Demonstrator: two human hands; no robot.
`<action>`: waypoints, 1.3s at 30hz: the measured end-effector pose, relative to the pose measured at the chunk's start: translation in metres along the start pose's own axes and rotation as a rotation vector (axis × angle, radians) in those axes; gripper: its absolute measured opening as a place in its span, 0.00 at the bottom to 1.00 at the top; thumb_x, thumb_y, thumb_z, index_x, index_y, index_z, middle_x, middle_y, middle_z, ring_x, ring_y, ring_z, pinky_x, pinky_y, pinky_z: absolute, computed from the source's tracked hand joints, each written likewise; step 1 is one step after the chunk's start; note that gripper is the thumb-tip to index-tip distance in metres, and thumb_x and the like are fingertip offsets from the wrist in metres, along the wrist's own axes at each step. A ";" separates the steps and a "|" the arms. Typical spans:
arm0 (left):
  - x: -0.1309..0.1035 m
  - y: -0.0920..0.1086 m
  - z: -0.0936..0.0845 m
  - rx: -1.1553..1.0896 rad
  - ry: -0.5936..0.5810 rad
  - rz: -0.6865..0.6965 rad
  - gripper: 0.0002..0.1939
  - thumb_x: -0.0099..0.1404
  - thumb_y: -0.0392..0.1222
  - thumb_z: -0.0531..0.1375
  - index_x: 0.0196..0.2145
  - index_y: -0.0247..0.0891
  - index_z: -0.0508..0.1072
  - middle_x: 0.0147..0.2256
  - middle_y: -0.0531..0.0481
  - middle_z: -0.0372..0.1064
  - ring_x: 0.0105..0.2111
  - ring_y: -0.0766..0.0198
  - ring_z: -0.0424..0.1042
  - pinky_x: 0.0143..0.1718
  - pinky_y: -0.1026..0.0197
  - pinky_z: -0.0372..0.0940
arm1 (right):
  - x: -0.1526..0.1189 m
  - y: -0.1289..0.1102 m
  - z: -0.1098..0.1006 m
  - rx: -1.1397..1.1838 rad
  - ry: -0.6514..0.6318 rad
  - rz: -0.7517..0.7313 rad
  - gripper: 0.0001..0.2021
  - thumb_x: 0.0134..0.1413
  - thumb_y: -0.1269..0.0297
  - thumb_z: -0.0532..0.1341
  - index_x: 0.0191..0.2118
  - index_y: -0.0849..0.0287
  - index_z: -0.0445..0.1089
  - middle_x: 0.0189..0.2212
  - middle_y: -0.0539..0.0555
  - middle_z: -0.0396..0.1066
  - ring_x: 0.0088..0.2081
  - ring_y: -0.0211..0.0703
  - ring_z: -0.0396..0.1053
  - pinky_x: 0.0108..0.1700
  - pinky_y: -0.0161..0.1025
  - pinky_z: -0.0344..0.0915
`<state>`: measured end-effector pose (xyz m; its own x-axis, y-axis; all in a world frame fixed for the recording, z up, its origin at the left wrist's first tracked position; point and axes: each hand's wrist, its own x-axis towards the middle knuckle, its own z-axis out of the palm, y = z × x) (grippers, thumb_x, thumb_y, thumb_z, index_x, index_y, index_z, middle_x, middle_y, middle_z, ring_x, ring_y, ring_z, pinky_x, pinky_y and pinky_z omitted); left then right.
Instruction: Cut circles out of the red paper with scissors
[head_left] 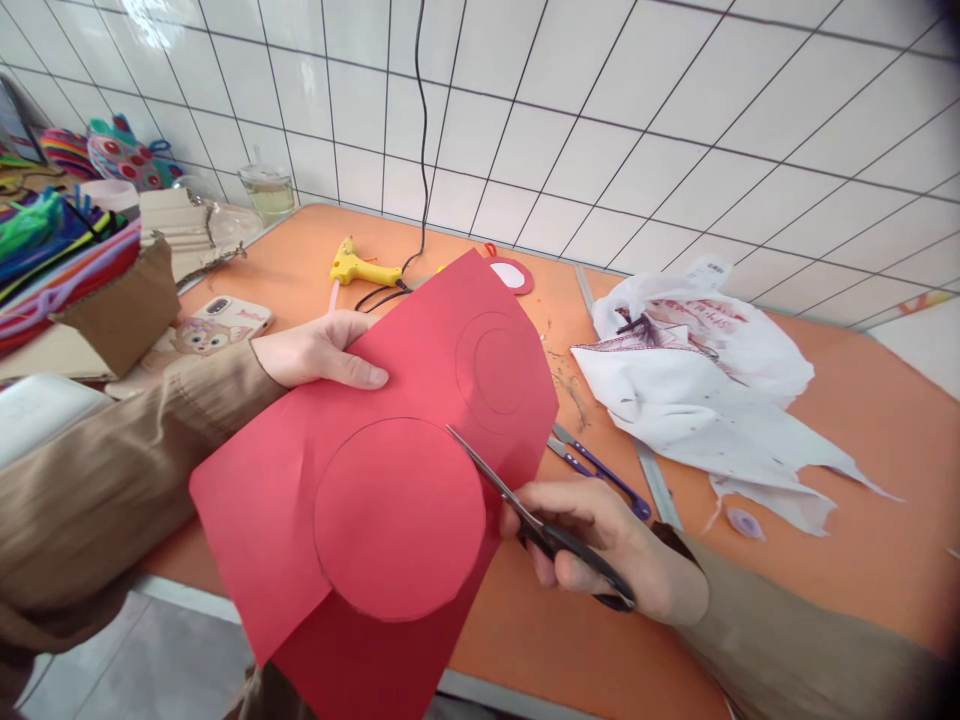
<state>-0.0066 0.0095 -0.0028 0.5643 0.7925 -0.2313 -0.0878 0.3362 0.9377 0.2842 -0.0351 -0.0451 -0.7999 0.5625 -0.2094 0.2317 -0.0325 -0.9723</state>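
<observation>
My left hand [328,352] grips a red sheet of paper [262,490] by its upper left edge, thumb on top and the other fingers hidden beneath. Drawn on the sheet are a large circle [401,520] and, farther up, two smaller circles, one inside the other. The lower right side of the large circle is cut along its outline, and a red flap hangs below it. In my right hand [577,535] is a pair of scissors [555,540] with black handles. Its blades lie at the circle's right edge, the upper blade over the paper.
Beyond the sheet lie a yellow glue gun [360,266] with a black cord and a red piece with a white oval [511,275]. Purple-handled snips [604,470] and a white plastic bag [697,390] are to the right. A phone [217,330] and a cardboard box [127,310] are left.
</observation>
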 end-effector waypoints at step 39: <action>0.000 0.001 0.001 -0.004 -0.056 -0.008 0.19 0.54 0.26 0.59 0.44 0.39 0.72 0.32 0.51 0.76 0.38 0.55 0.74 0.43 0.55 0.64 | -0.001 -0.001 -0.001 0.001 -0.053 0.008 0.25 0.46 0.45 0.58 0.36 0.66 0.64 0.20 0.48 0.56 0.21 0.34 0.53 0.22 0.33 0.50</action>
<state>-0.0057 0.0097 -0.0013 0.6104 0.7599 -0.2236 -0.0868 0.3447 0.9347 0.2854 -0.0345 -0.0442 -0.8262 0.5174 -0.2228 0.2379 -0.0381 -0.9706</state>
